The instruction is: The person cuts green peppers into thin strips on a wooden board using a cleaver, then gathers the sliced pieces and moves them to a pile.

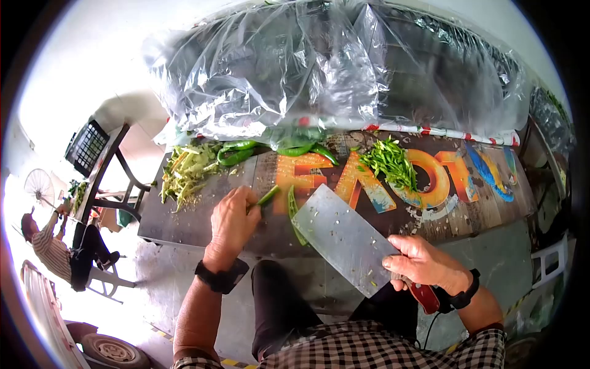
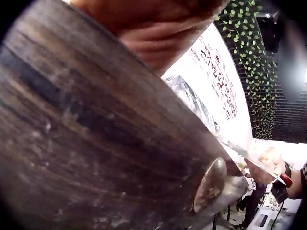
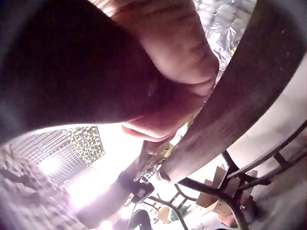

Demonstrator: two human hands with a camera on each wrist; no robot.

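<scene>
Across the middle of the frame stretches a dark wooden tabletop [image 1: 190, 224]. Over its near edge a broad cleaver [image 1: 347, 243] slants from the centre down toward the lower right, its flat face turned up to view. At lower right, the right hand [image 1: 424, 264] grips the cleaver's red handle [image 1: 424, 297]. Left of centre, the left hand [image 1: 233, 215] has its fingers bent, pinching a short green pepper piece [image 1: 268, 195] that points to the upper right. Between that hand and the blade lies a split pepper strip [image 1: 292, 206], running nearly top to bottom, lower end veering right; it is nearer the left hand. Whether the blade's corner touches it, I cannot tell.
</scene>
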